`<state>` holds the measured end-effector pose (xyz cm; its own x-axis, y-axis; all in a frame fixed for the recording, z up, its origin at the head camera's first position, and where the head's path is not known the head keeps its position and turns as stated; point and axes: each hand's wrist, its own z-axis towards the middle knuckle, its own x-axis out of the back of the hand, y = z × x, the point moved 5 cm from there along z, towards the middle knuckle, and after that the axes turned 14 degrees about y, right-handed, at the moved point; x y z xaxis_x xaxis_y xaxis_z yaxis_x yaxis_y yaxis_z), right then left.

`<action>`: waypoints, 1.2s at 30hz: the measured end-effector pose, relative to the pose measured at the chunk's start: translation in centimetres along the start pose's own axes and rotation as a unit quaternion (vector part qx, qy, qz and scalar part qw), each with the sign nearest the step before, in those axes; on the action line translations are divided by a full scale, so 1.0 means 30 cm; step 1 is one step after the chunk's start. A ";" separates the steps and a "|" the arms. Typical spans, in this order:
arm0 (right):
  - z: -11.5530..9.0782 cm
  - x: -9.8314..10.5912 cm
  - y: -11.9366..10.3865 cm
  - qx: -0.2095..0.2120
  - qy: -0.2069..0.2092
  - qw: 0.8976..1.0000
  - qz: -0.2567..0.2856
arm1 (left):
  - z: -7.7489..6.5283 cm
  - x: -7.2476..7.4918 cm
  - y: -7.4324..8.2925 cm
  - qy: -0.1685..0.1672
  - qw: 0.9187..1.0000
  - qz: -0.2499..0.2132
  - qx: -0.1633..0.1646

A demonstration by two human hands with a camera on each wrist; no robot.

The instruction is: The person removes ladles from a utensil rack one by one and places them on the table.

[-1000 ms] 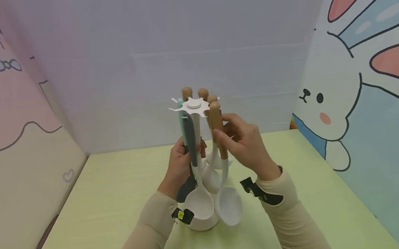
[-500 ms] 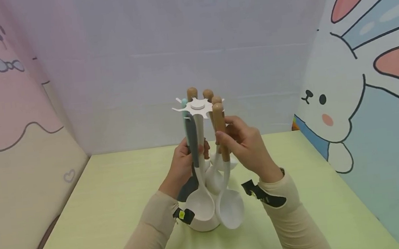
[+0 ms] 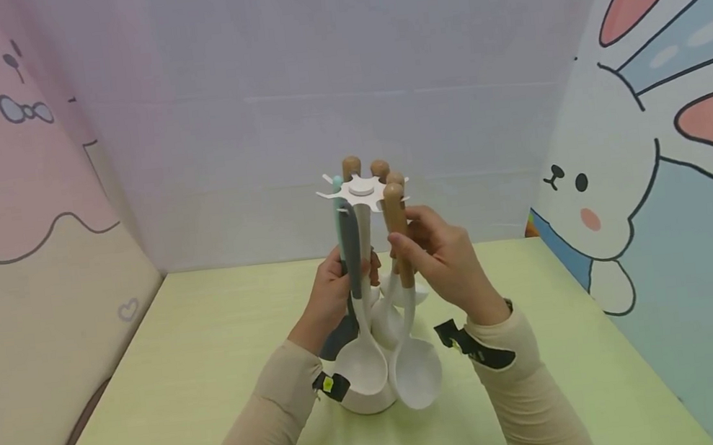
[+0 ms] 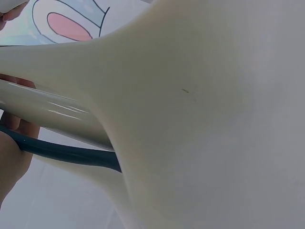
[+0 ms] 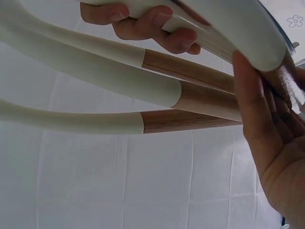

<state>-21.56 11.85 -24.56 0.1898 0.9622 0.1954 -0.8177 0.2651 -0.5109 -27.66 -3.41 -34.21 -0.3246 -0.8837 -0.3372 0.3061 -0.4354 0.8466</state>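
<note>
A white utensil stand [image 3: 362, 190] with a hooked top rises from a round base [image 3: 369, 402]. My left hand [image 3: 327, 291] grips its post from the left; the left wrist view shows fingers round the post [image 4: 57, 112]. My right hand [image 3: 444, 260] pinches the brown handle of a white ladle [image 3: 418, 375] between thumb and fingers, the handle's upper end right at the hooked top. On the near left hangs a grey-handled white ladle [image 3: 361, 367]. Several brown-handled utensils [image 5: 205, 100] hang on the far and right sides. A mint-handled one [image 3: 340, 217] is partly hidden.
The stand is on a pale yellow-green table [image 3: 243, 321]. A pale cloth wall [image 3: 260, 174] closes off the back, and cartoon-printed panels [image 3: 599, 175] stand at the sides. A dark utensil head [image 3: 339, 337] shows behind the left forearm.
The head view has shifted, so the stand and hands appear slightly farther right. Both hands keep their holds, and the pinched ladle's handle sits a little closer to the hooked top.
</note>
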 end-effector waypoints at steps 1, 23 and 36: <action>0.002 0.001 -0.002 0.003 0.000 1.000 -0.001 | 0.000 -0.001 0.001 -0.001 1.000 0.000 0.000; 0.028 0.046 -0.047 0.025 -0.003 0.997 -0.071 | 0.002 0.047 0.100 0.074 0.990 0.115 -0.038; 0.014 0.091 -0.059 0.011 -0.008 0.996 -0.083 | 0.021 0.042 0.306 0.106 0.978 0.121 -0.136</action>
<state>-19.83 13.98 -22.79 0.3145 0.9042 0.2890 -0.7875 0.4185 -0.4525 -25.83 -8.42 -26.61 -0.0292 -0.9694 -0.2438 0.5864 -0.2141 0.7812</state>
